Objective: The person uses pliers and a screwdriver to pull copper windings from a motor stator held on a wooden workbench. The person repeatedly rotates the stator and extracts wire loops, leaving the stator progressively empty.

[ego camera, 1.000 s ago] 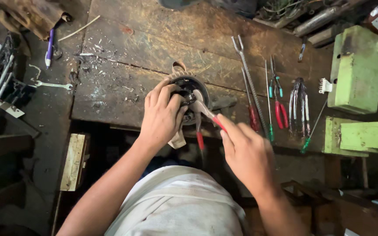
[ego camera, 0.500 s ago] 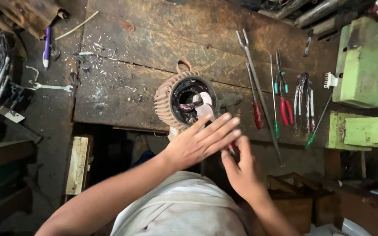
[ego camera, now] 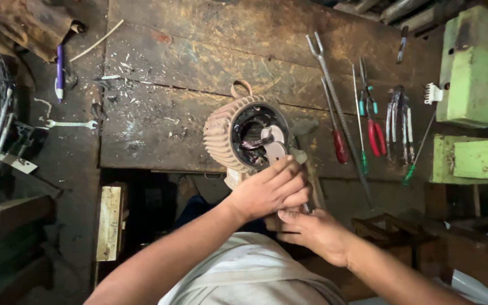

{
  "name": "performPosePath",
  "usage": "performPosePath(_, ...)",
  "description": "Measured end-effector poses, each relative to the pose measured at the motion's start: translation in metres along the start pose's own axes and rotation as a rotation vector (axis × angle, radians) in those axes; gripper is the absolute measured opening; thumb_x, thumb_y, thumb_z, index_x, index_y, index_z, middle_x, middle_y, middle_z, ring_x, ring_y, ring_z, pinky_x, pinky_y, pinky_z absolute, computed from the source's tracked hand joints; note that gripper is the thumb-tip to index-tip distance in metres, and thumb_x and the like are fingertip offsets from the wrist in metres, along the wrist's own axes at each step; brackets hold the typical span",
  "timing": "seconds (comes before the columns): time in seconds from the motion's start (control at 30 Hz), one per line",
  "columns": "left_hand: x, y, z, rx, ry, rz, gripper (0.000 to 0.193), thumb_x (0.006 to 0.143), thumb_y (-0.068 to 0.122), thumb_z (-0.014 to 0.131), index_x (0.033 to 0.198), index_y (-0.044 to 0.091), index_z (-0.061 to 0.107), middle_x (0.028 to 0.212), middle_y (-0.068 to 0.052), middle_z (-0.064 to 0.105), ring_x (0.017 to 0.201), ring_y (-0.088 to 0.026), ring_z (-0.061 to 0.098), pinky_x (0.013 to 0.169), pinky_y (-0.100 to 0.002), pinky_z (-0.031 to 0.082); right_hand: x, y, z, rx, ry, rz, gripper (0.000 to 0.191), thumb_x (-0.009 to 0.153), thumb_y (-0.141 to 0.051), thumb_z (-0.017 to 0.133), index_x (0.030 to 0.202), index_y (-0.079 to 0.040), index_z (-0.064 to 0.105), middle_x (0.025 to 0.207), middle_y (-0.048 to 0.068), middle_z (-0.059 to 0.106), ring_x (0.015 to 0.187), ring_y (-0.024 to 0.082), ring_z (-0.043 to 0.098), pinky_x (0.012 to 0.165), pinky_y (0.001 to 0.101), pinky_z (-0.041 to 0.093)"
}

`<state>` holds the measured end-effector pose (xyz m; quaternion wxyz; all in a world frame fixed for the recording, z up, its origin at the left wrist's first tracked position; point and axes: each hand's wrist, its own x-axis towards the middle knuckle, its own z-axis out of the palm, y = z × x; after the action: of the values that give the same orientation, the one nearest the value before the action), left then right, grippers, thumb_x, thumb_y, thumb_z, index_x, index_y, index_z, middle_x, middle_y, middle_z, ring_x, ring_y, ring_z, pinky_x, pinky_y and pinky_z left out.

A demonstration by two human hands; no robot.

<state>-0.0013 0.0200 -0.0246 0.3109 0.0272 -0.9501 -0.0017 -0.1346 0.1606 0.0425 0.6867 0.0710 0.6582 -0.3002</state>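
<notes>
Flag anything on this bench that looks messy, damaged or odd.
Pale shavings lie scattered across the worn, scratched bench at upper left. The ribbed motor housing lies tipped on its side at the bench edge, open end showing. The tools lie in a row.

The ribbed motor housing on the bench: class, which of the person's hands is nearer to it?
Left. The left hand reaches up to the lower rim of the motor housing, fingertips right by its open end. The right hand sits lower, beneath the left hand, farther from it.
</notes>
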Motion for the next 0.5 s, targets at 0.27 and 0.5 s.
performPosePath(0.27,0.005,-0.001,-0.001,0.0,-0.014,-0.027,0.037,0.091,0.032,0.052,0.126,0.017,0.051,0.128,-0.006,0.061,0.132,-0.025,0.056,0.124,-0.044,0.031,0.004,-0.014,0.0,-0.286,-0.065,-0.127,0.029,0.092,-0.029,0.069,0.112,-0.008,0.069,0.101,0.005,0.074,0.096,0.019,0.07,0.074,0.0347,0.053)
performPosePath(0.5,-0.007,-0.003,0.0,-0.08,0.026,-0.035,0.031,0.092,0.03,0.053,0.121,0.019,0.054,0.135,-0.003,0.061,0.135,-0.021,0.056,0.128,-0.041,0.029,0.016,0.009,-0.011,-0.119,-0.202,-0.063,0.026,0.093,-0.023,0.065,0.113,-0.007,0.066,0.104,0.005,0.069,0.095,0.015,0.066,0.073,0.0353,0.054)
